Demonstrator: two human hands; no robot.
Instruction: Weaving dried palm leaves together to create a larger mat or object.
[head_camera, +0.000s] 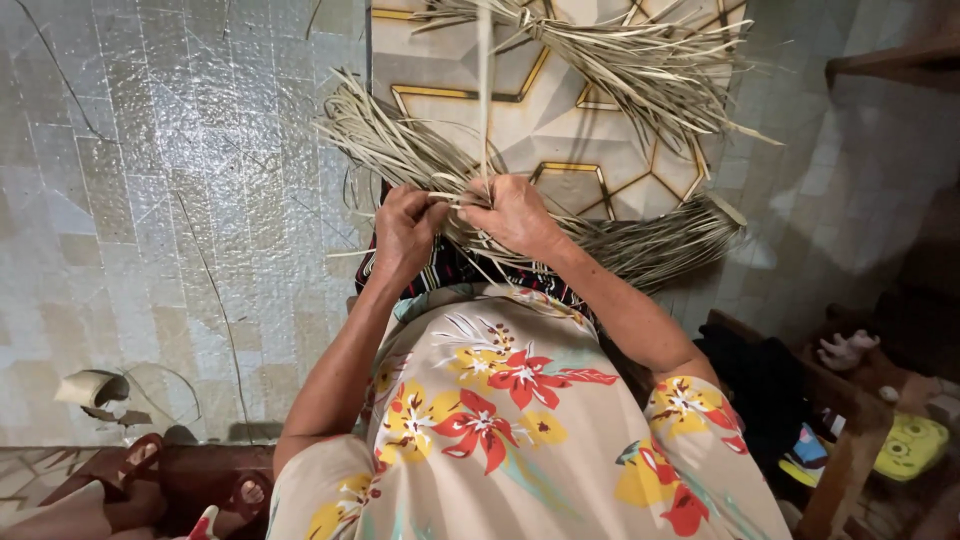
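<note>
A long bundle of dried pale-green leaf strips (640, 245) lies across my lap and spreads over the floor. My left hand (405, 232) and my right hand (512, 215) meet at the middle of the bundle, both pinching strips. One thin strip (485, 90) rises straight up from my right hand's fingers. A second loose sheaf of strips (640, 60) lies further away on a patterned floor tile (560, 130). My flowered dress (500, 410) fills the lower middle of the view.
Shiny grey tiled floor (180, 200) stretches to the left. A curled scrap (92, 388) lies at lower left beside sandals (140, 470). Wooden furniture (840, 440) with a yellow object (912, 445) and dark cloth (760, 375) stands at right.
</note>
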